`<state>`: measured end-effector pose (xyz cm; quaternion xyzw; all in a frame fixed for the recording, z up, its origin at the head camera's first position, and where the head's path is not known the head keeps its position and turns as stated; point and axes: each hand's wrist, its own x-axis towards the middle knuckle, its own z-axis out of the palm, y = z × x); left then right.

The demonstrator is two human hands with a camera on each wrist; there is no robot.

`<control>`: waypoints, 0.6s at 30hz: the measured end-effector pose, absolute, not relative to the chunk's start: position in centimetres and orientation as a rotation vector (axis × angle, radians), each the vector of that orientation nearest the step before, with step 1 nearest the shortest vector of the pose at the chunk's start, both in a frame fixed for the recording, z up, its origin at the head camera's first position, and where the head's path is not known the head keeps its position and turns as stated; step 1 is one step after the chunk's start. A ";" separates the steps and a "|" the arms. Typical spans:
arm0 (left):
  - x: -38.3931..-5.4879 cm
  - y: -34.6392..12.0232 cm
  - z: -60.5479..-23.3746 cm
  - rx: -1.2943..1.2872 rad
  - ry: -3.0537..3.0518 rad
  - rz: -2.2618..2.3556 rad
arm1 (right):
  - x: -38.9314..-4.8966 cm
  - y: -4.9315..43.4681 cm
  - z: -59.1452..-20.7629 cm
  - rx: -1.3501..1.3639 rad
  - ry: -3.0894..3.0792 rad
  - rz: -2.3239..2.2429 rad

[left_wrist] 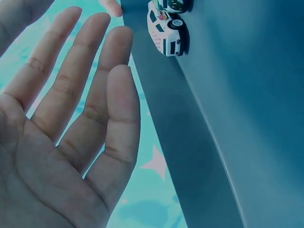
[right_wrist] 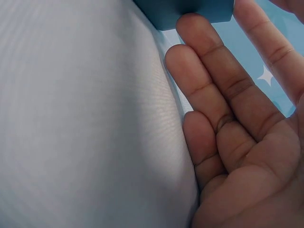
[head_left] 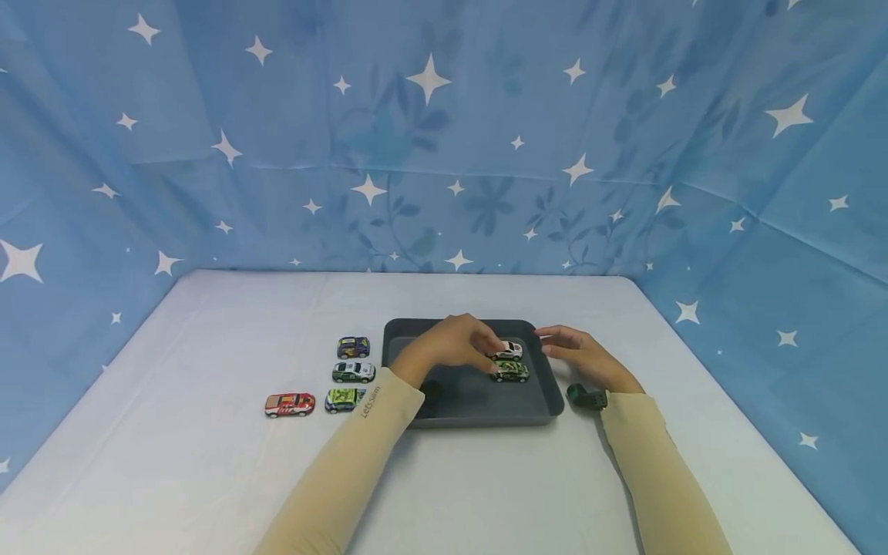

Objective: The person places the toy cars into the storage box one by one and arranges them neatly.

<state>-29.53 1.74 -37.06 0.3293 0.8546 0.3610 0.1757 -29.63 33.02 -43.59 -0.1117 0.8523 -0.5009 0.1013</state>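
Note:
My left hand (head_left: 454, 341) is over the dark grey tray (head_left: 479, 422), its fingertips beside a white toy car (head_left: 513, 351) and a green camouflage toy car (head_left: 513, 372). Both cars sit inside the tray, one behind the other, near its right side. The left wrist view shows straight, spread fingers (left_wrist: 123, 95), apart from the white car. My right hand (head_left: 586, 361) stands by the tray's right edge. Its loosely bent fingers (right_wrist: 199, 38) reach the tray's outer wall in the right wrist view, and nothing lies in its palm.
Left of the tray on the white table (head_left: 208, 478) are a purple car (head_left: 353, 347), a white-and-green car (head_left: 353, 372), a yellow-green car (head_left: 343, 399) partly behind the left sleeve, and a red car (head_left: 289, 405). A blue starred curtain (head_left: 458, 139) hangs behind.

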 end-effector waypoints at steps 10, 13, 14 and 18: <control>-28.3 0.2 -36.5 0.986 2.364 1.114 | -29.7 33.1 -43.8 -0.318 2.523 -1.469; -28.0 -0.4 -36.3 1.000 2.353 1.142 | -29.7 33.1 -43.8 -0.314 2.517 -1.474; -27.8 -0.6 -36.2 1.005 2.354 1.147 | -29.7 33.1 -43.8 -0.318 2.518 -1.470; -27.4 -1.3 -35.9 0.998 2.345 1.197 | -29.8 33.1 -43.8 -0.323 2.514 -1.477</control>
